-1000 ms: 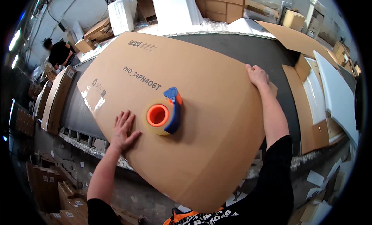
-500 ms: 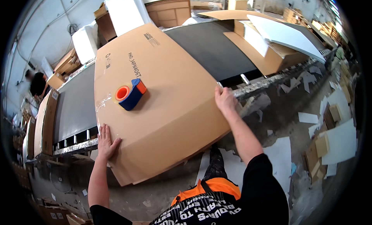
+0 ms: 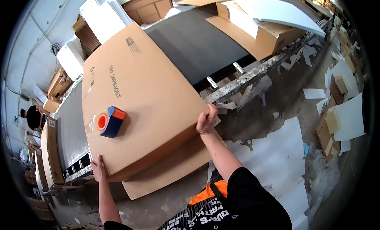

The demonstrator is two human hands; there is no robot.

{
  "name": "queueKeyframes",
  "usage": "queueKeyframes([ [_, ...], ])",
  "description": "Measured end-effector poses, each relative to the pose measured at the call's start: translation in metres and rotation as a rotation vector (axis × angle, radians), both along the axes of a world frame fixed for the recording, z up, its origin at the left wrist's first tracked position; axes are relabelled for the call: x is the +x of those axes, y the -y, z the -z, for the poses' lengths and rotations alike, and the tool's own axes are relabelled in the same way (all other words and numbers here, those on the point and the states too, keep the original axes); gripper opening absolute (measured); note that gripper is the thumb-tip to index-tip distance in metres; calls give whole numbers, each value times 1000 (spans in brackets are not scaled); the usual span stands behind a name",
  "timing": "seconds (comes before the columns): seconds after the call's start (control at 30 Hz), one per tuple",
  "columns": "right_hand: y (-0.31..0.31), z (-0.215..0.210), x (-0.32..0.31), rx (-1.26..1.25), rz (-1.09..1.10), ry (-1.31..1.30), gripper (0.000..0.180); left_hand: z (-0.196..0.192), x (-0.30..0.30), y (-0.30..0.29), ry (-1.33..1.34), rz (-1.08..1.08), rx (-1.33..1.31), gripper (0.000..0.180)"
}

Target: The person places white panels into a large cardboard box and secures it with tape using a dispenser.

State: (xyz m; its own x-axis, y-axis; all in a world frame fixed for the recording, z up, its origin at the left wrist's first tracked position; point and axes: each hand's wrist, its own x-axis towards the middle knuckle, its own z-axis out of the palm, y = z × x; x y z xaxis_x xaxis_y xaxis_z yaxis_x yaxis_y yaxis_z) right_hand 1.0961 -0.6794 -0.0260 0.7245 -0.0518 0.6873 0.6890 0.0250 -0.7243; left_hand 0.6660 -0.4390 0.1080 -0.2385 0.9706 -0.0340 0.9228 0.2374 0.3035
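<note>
A large brown cardboard box [image 3: 146, 87] lies flat across a conveyor in front of me, its near end toward my body. The near top flap [image 3: 158, 150] is bent down, and a lower flap [image 3: 170, 166] sticks out beneath it. My right hand [image 3: 206, 120] is closed on the box's near right corner. At the near left corner, my left hand [image 3: 99, 169] grips the edge with its fingers along the side. A blue and orange tape dispenser [image 3: 114, 122] with a roll of tape rests on the box top, touched by neither hand.
The dark conveyor belt [image 3: 194, 40] runs behind the box, with metal rollers [image 3: 212, 83] at its near edge. An opened carton [image 3: 273, 40] with white foam sheets [image 3: 273, 10] sits farther right. Scraps litter the floor [image 3: 273, 99]. A person [image 3: 35, 117] is at far left.
The near top flap has folded down more steeply, baring the lower flap. My right hand has moved down the side to the near corner. The tape dispenser has stayed on the box.
</note>
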Motion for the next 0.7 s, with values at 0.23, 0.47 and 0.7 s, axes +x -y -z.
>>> queueKeyframes([
  [0.23, -12, 1, 62, -32, -52, -133, 46, 3, 24, 37, 12, -77, -93, 102],
  [0.47, -5, -12, 79, -101, -88, -288, 43, 25, 55, 104, -342, 564, 78, 97],
  [0.7, 11, -20, 49, -174, -7, -262, 25, 11, 188, 152, -403, 1019, 228, 129],
])
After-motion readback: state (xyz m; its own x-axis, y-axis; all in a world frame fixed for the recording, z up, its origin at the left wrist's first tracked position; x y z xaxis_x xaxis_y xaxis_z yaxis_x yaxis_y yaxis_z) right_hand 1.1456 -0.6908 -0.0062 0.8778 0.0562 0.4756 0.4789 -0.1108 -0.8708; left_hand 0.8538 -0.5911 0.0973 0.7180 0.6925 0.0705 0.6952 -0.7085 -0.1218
